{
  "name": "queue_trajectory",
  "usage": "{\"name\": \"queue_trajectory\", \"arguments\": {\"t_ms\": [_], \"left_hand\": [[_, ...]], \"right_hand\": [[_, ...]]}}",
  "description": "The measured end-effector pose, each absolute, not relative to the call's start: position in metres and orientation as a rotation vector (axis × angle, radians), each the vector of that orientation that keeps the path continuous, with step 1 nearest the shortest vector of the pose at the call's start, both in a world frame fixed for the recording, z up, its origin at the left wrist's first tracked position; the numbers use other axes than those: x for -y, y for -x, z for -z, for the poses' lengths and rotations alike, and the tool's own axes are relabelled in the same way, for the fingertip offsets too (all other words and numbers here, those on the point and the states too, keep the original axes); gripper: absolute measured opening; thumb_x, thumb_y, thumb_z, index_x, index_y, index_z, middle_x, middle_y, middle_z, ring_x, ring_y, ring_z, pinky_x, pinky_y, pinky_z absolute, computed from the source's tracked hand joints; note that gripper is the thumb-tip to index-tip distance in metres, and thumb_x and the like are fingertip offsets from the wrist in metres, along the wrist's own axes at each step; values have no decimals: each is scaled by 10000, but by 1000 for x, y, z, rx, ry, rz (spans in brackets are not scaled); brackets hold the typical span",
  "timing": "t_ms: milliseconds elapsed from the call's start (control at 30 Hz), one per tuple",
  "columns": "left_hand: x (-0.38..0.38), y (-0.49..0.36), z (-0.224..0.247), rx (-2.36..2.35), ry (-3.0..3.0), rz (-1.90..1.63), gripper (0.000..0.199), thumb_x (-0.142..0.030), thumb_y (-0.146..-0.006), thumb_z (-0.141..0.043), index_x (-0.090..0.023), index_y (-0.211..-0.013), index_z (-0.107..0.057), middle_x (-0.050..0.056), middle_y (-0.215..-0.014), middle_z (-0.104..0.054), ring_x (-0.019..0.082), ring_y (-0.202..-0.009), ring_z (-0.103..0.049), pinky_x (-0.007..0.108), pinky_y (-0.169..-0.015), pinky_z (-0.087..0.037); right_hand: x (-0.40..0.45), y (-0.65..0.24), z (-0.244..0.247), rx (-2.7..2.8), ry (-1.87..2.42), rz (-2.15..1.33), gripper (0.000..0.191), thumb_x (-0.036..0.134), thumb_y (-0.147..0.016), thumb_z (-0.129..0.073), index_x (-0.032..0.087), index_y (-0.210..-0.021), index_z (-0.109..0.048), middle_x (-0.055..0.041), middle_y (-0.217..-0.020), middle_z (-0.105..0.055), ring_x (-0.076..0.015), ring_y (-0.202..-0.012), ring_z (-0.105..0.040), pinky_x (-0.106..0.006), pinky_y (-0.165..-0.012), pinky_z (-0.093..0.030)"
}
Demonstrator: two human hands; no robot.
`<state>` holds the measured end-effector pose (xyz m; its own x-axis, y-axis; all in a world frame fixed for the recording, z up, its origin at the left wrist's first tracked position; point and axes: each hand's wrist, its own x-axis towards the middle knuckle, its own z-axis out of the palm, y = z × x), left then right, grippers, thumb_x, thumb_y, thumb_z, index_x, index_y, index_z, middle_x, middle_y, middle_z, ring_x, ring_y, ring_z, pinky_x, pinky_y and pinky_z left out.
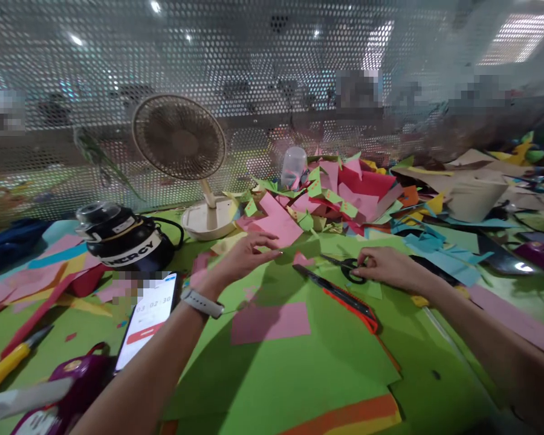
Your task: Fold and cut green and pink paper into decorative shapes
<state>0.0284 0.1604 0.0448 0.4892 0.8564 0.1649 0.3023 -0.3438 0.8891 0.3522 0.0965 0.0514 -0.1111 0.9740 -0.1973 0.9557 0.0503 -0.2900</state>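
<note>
My left hand [247, 258], with a pale watch on the wrist, hovers over the green paper [272, 380] with its fingers stretched out and nothing in them. It is close to the heap of pink paper scraps [276, 220]. At the right, my right hand [383, 266] has its fingers closed on the black handles of the scissors [354, 270], whose blades point left. Just below lies an orange and black utility knife [340, 296]. A pink paper rectangle [271, 323] rests flat on the green sheet between my arms.
A round fan [180, 138] stands behind, against a perforated screen [254, 66]. Left are a black jar-like container [127, 238], a phone [145, 317] showing a timer and a yellow-handled tool [9, 365]. A beige bucket [476, 196] and coloured paper fill the right.
</note>
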Motion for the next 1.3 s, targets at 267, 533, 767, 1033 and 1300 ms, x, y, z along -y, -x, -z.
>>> {"name": "queue_trajectory", "arguments": {"t_ms": [267, 533, 767, 1033, 1300], "left_hand": [[-175, -89, -27, -1039, -2088, -785, 147, -259, -752, -684, -196, -879, -724, 103, -1093, -654, 257, -1016, -620, 377, -930, -480], [-149, -56, -37, -1179, -2194, -810, 477, -381, -823, -619, -214, -1269, -573, 122, -1345, -532, 316, -1205, -514, 472, -1027, -404], [-94, -7, -37, -1203, -2206, -728, 454, -444, -827, -621, -258, -1241, -616, 93, -1332, -583, 302, -1212, -538, 430, -1017, -437], [-5, 3, -5, -960, -2648, -151, 873, -631, -841, -536, -247, -1527, -155, 115, -1572, -205, 332, -1440, -176, 521, -1141, -226], [15, 4, 10, -992, -2693, -168, 849, -728, -866, -353, -222, -1522, -168, 164, -1585, -103, 348, -1449, -101, 538, -1153, -112]], "right_hand": [[-59, -330, -58, 2243, 2007, -548, 305, 499, -885, -507, 220, -842, -622, -20, -723, -708, -189, -634, -636, -255, -547, -350], [-43, -292, -41, 2476, 1956, -343, 285, 494, -881, -544, 212, -917, -563, -61, -863, -711, -246, -748, -656, -267, -548, -292], [-54, -297, -43, 2409, 2062, -293, 154, 351, -908, -506, 204, -938, -540, -57, -817, -701, -236, -728, -654, -264, -534, -266], [-64, -296, -38, 2339, 2165, -297, 201, 429, -876, -498, 228, -875, -511, -31, -709, -661, -225, -636, -621, -263, -503, -247], [-69, -292, -37, 2334, 2123, -221, 273, 494, -809, -527, 236, -749, -464, -27, -698, -610, -211, -597, -575, -262, -485, -262]]}}
